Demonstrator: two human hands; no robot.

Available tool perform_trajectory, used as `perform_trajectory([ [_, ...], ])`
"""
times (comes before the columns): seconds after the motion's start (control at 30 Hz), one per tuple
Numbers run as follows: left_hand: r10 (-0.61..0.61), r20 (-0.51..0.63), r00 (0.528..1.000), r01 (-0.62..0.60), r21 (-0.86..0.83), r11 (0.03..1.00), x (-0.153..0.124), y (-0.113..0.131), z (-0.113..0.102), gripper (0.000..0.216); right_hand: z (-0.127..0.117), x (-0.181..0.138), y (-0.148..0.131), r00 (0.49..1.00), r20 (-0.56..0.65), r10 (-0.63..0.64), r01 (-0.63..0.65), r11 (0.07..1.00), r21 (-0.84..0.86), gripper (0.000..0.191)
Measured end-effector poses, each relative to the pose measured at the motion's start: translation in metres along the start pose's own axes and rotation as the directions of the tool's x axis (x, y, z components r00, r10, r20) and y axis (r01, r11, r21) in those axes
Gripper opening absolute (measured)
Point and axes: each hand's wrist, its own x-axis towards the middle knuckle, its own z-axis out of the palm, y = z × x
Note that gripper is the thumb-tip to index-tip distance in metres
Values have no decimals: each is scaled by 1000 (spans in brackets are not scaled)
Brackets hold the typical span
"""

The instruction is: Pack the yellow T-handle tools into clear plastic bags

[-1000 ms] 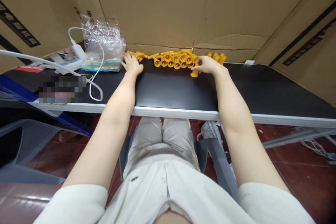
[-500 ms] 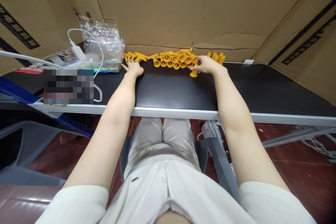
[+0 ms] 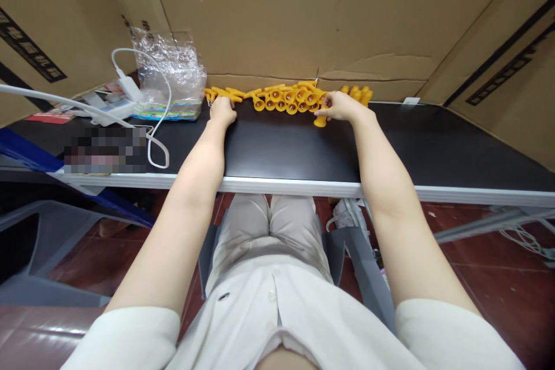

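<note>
My left hand (image 3: 223, 112) is closed at the left end of the row, its fingers on a yellow branched piece (image 3: 229, 93); a small metal chain shows beside it. My right hand (image 3: 339, 107) pinches a small yellow flared piece (image 3: 320, 121), wide end down, just above or on the black tabletop. Between the hands lie several stacked yellow cup-ended pieces (image 3: 292, 108), their round openings toward me and shiny inside. More yellow pieces (image 3: 364, 96) stand behind my right hand, which partly hides them.
A clear plastic bag (image 3: 171, 69) with colourful contents stands at the left. White cables (image 3: 161, 118) loop over a blurred-out flat object (image 3: 104, 151) near the front edge. Cardboard walls (image 3: 269, 17) close off the back and sides. A pale metal rim (image 3: 286, 187) borders the black tabletop (image 3: 286, 153).
My left hand has gone from spread fingers to closed at the left yellow pieces, which have shifted slightly. The blurred object has slid a little left. My right hand has stayed put.
</note>
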Motion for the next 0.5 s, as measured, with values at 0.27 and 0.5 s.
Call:
perform_trajectory([
  [0.27,-83,-20,996,81,-85,993,-2,4,-3,39,-3,-8,-9,1000,0,30,-30,1000,-4,27],
  [0.5,-74,-202,977,16,-275,961,4,4,2,53,-3,-9,-10,999,-6,41,-41,999,8,27],
])
